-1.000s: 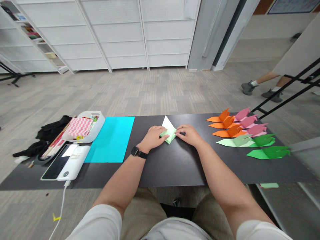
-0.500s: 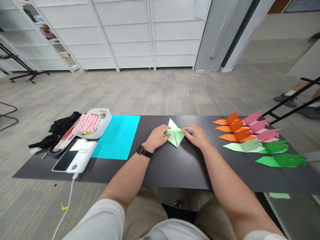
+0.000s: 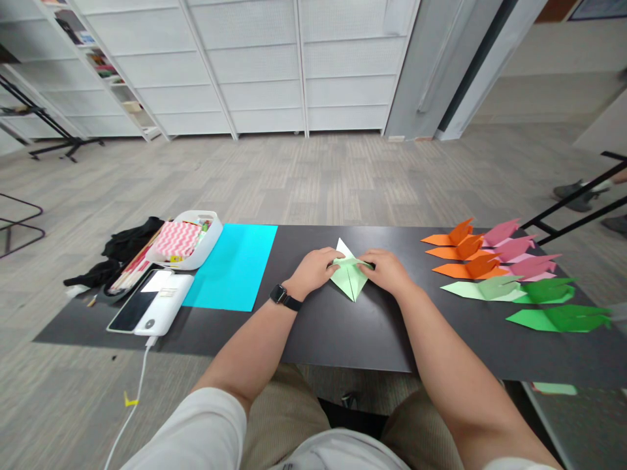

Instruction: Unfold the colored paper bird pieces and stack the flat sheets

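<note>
Holding the pale green paper (image 3: 351,281): we see it low on the tabletop (image 3: 353,339), around the middle, its white tip pointing to the far edge and its near point toward the body.
Left hand (image 3: 316,267): its grip is pinched closed on the paper's left corner.
Right hand (image 3: 386,269): its grip is likewise closed on the right corner; we cannot make out the small dark patch by its fingers.
Change in the folds: a second ago we saw a narrow near part; now it spreads into a wider kite with a crease down its centre, and less of the white tip shows than then.
Change in place: the paper lies a little nearer than half a second ago, and both hands have come nearer with it.
Folded birds at right: orange (image 3: 463,249), pink (image 3: 512,249), pale green (image 3: 492,288) and green (image 3: 563,318), all as we saw them before.
Left side: the blue sheet (image 3: 238,267) and white tray (image 3: 209,249) are unmoved.
Shoes at far right (image 3: 571,196): they have shifted right, behind the black frame (image 3: 578,196).
</note>
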{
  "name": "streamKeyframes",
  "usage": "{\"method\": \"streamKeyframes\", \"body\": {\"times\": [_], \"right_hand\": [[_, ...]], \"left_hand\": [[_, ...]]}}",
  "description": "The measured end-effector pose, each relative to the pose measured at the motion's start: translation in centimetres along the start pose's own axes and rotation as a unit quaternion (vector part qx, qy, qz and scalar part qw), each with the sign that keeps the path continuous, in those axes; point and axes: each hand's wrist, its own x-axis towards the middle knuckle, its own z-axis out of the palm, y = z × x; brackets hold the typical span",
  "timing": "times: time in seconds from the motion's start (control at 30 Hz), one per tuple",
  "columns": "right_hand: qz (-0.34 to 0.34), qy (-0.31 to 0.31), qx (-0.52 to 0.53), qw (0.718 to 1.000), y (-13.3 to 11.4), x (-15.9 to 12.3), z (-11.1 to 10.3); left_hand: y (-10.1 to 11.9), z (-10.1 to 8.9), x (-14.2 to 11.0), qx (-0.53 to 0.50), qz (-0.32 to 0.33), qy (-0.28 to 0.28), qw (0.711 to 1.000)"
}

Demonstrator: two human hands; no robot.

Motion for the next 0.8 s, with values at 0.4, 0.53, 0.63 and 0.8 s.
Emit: {"method": "streamKeyframes", "body": {"times": [0.4,0.53,0.63,0.8], "right_hand": [[0.033,0.0,0.014,0.999,-1.0,-0.4,-1.2],[0.036,-0.007,-0.013,0.999,-0.8,-0.3,-0.8],[0.041,-0.003,-0.018,0.999,-0.6,-0.2,-0.5],[0.052,0.006,-0.023,0.998,-1.0,0.0,-0.1]], "left_hand": [[0.8,-0.1,-0.3,-0.1,-0.051,0.003,0.994],[0.8,-0.1,-0.3,-0.15,-0.066,0.05,0.985],[0.9,-0.6,-0.3,-0.129,-0.021,0.094,0.987],[0.4,-0.7,-0.3,-0.064,0.043,0.064,0.995]]}}
